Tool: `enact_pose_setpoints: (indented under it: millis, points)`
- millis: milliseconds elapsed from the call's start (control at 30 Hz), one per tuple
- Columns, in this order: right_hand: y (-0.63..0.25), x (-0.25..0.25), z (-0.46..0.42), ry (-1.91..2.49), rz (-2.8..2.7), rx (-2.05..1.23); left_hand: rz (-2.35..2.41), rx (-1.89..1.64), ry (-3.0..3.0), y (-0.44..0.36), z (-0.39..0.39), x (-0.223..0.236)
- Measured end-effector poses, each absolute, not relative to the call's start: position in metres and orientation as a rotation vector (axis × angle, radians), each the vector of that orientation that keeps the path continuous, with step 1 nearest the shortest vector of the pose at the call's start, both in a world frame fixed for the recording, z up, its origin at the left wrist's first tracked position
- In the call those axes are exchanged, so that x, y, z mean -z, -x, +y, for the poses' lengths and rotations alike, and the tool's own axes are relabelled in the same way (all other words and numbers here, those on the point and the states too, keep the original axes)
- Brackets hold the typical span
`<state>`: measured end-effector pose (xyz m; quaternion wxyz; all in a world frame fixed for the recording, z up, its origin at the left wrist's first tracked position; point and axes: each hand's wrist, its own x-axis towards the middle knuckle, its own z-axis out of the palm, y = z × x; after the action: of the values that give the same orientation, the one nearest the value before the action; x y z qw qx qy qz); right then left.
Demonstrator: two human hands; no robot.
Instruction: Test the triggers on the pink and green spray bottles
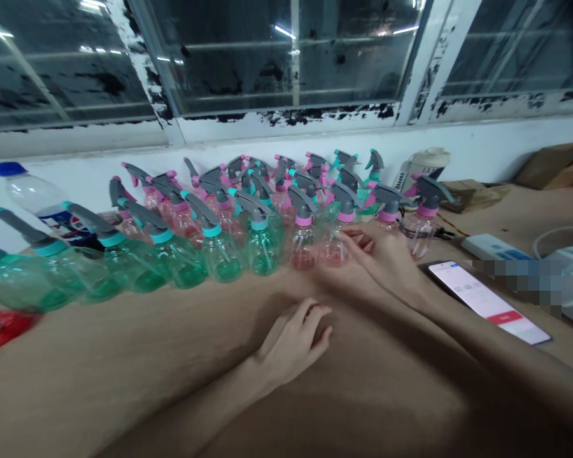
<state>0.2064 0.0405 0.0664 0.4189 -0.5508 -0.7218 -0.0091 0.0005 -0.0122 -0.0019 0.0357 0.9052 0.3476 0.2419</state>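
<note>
My right hand (pixel 384 254) reaches to the front row, its thumb and fingertips against the right side of a clear pink spray bottle (pixel 334 249) with a grey trigger head and pink collar. The bottle stands upright on the table. My left hand (pixel 293 343) rests low over the table in front of the row, fingers loosely bent and apart, holding nothing. Left of the gripped bottle stands another pink spray bottle (pixel 303 247). Further left runs a line of green spray bottles (pixel 224 257) with turquoise collars. Two pink-collared bottles, one of them this spray bottle (pixel 419 229), are partly behind my right hand.
More spray bottles (pixel 181 216) crowd behind, near the white wall. A blue-capped plastic bottle (pixel 33 191) stands at left, above a red packet (pixel 12 331). At right are a lit phone (pixel 487 302), power strip (pixel 496 248), paper cup (pixel 424 166) and brown bags (pixel 554 164).
</note>
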Motion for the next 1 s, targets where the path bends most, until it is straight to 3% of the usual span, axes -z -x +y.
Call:
enact_pose_setpoints:
  millis: [567, 1000]
  points:
    - [-0.209, -0.063, 0.075, 1.784, -1.704, 0.104, 1.099, -0.766, -2.687, 0.001, -0.01, 0.001]
    - [-0.256, -0.069, -0.022, 1.626, -1.869, -0.058, 1.145, -0.785, -2.623, 0.002, -0.008, -0.002]
